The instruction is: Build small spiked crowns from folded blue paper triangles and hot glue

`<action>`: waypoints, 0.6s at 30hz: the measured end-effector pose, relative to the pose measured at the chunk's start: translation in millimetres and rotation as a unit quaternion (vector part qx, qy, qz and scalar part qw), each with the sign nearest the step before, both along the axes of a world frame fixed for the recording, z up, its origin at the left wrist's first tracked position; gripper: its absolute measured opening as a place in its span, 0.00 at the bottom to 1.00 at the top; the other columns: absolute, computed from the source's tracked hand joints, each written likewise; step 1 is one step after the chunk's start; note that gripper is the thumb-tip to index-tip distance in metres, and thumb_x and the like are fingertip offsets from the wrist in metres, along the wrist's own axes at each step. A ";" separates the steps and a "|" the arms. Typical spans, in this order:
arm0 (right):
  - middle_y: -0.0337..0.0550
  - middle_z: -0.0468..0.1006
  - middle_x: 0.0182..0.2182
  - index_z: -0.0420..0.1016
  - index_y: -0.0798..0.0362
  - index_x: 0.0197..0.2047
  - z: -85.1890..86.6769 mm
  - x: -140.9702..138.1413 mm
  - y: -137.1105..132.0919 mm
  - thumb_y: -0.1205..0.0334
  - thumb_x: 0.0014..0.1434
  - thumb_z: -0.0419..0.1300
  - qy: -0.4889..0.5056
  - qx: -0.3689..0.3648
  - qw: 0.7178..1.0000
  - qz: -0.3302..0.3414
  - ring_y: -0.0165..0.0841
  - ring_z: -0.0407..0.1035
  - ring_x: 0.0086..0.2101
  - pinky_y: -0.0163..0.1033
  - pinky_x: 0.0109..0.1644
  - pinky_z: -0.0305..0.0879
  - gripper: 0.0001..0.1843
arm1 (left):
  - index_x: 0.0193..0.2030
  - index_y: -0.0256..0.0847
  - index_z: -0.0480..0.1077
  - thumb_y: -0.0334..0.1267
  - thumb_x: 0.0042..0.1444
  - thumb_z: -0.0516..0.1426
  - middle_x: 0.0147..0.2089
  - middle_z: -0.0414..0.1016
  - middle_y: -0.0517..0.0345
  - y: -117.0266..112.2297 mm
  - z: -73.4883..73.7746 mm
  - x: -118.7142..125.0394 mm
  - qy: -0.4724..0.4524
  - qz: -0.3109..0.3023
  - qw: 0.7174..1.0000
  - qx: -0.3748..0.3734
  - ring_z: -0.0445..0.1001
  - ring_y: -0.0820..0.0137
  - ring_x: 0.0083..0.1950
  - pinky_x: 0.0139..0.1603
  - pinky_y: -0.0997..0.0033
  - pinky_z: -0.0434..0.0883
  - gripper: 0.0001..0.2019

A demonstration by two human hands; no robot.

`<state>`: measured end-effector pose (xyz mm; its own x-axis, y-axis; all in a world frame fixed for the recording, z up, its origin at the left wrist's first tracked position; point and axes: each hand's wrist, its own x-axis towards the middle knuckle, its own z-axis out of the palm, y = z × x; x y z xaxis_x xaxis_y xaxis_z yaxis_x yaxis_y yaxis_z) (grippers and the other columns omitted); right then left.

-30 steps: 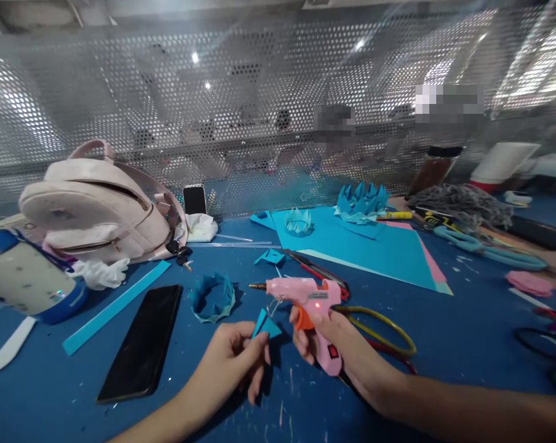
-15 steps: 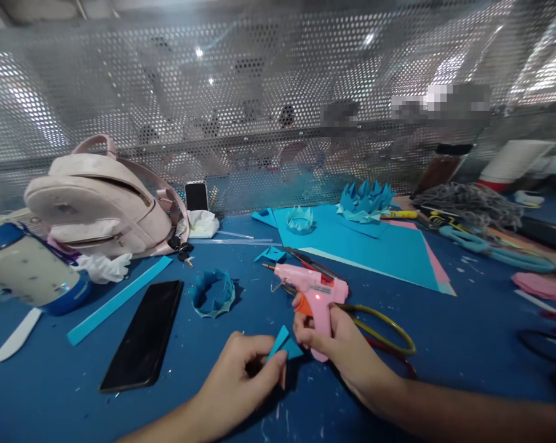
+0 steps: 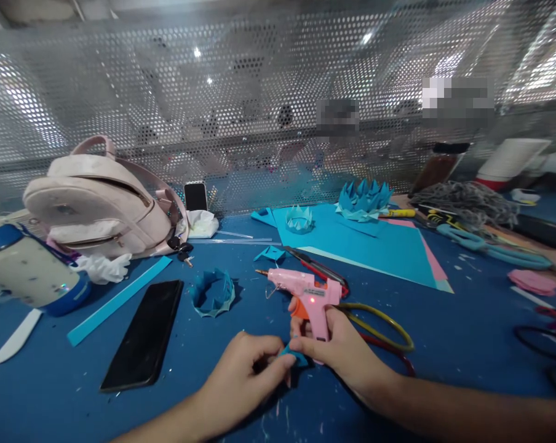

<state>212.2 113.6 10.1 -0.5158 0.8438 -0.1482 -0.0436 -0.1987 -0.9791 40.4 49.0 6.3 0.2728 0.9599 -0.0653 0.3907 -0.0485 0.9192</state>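
My right hand [image 3: 334,351] is wrapped round the grip of a pink glue gun [image 3: 305,296], whose nozzle points left and whose red light glows. My left hand [image 3: 243,378] pinches a small folded blue paper piece [image 3: 289,355], which is mostly hidden between the fingers of both hands, low over the blue table [image 3: 467,344]. My right thumb and forefinger also touch that piece. A folded blue paper ring [image 3: 212,293] lies just left of the gun.
A black phone [image 3: 144,335] and a blue paper strip [image 3: 119,301] lie at left, near a pink backpack [image 3: 100,206] and a bottle [image 3: 26,271]. Blue paper sheets [image 3: 374,249], paper crowns [image 3: 363,200], scissors [image 3: 321,272], a yellow cable [image 3: 384,320] sit behind. A perforated metal screen [image 3: 259,111] closes the back.
The blue piece has dropped lower and is now pressed between both hands. The glue gun stands more upright, close above my right hand, its nozzle swung a little further left.
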 end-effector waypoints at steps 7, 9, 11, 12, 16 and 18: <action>0.34 0.70 0.24 0.68 0.52 0.41 2.2 1.6 1.7 0.49 0.44 0.73 -0.021 0.034 0.999 0.006 0.27 0.61 0.23 0.34 0.26 0.57 0.27 | 0.25 0.38 0.66 0.56 0.64 0.48 0.15 0.58 0.66 -2.6 0.5 -6.4 -0.084 0.019 0.996 -0.034 0.55 0.78 0.16 0.19 0.78 0.53 0.25; 0.35 0.70 0.24 0.68 0.53 0.41 3.2 2.9 2.0 0.44 0.47 0.69 -0.035 0.050 0.998 -0.003 0.28 0.63 0.24 0.35 0.28 0.60 0.26 | 0.24 0.39 0.64 0.59 0.63 0.49 0.15 0.55 0.67 -4.2 0.9 -11.2 -0.101 0.061 0.993 -0.015 0.52 0.78 0.16 0.18 0.77 0.50 0.26; 0.37 0.70 0.25 0.69 0.54 0.42 3.7 4.5 2.3 0.42 0.51 0.66 -0.049 0.071 0.996 -0.007 0.29 0.65 0.25 0.35 0.29 0.62 0.26 | 0.22 0.40 0.61 0.60 0.62 0.49 0.14 0.52 0.69 -5.5 0.6 -17.8 -0.102 0.117 0.988 0.027 0.49 0.79 0.15 0.17 0.77 0.48 0.27; 0.37 0.70 0.25 0.70 0.55 0.43 3.7 5.3 2.7 0.41 0.52 0.65 -0.057 0.082 0.995 -0.006 0.29 0.65 0.26 0.35 0.29 0.62 0.26 | 0.21 0.40 0.60 0.60 0.62 0.50 0.15 0.51 0.69 -6.0 0.1 -21.5 -0.099 0.144 0.983 0.051 0.49 0.79 0.16 0.17 0.77 0.47 0.27; 0.38 0.70 0.26 0.71 0.54 0.41 2.8 9.1 6.8 0.42 0.54 0.63 -0.079 0.121 0.990 -0.010 0.28 0.64 0.25 0.34 0.27 0.61 0.24 | 0.22 0.40 0.59 0.57 0.63 0.50 0.17 0.51 0.68 -6.5 -3.1 -34.8 -0.087 0.212 0.969 0.090 0.49 0.79 0.17 0.18 0.77 0.47 0.25; 0.39 0.70 0.27 0.70 0.54 0.39 3.0 10.8 8.7 0.43 0.54 0.63 -0.089 0.139 0.986 -0.022 0.28 0.62 0.25 0.34 0.27 0.61 0.22 | 0.22 0.40 0.58 0.56 0.63 0.50 0.18 0.51 0.68 -5.4 -4.2 -38.1 -0.089 0.221 0.967 0.087 0.49 0.79 0.18 0.18 0.77 0.48 0.25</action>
